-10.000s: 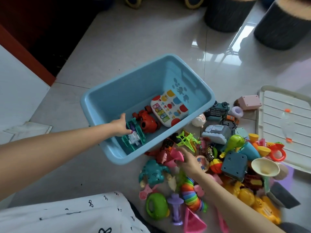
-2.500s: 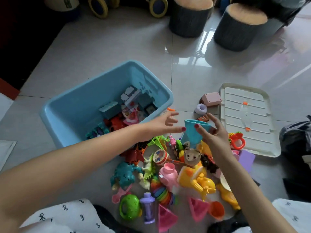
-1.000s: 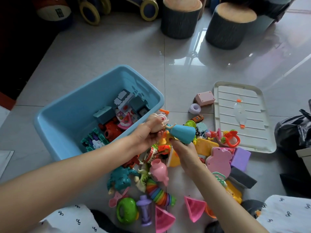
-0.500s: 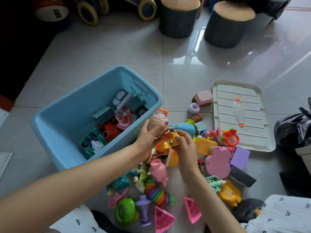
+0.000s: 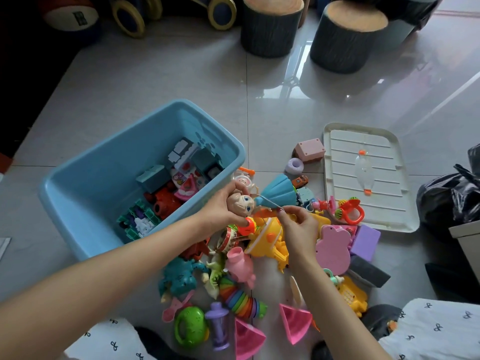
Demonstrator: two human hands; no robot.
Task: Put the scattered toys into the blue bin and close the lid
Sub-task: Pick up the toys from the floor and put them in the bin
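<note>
While blue bin [image 5: 85,183] sits open just left of hands, doll [image 5: 262,200] hangs beside its near-right rim, long axis running left-right, head binward. Left hand [image 5: 220,209] grips head; right hand [image 5: 296,224] pinches thin arm. Left nearer bin.

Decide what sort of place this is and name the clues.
Probably a home playroom or living room: toys heaped on a glossy tiled floor, log-shaped stools and a ball at the back.
</note>
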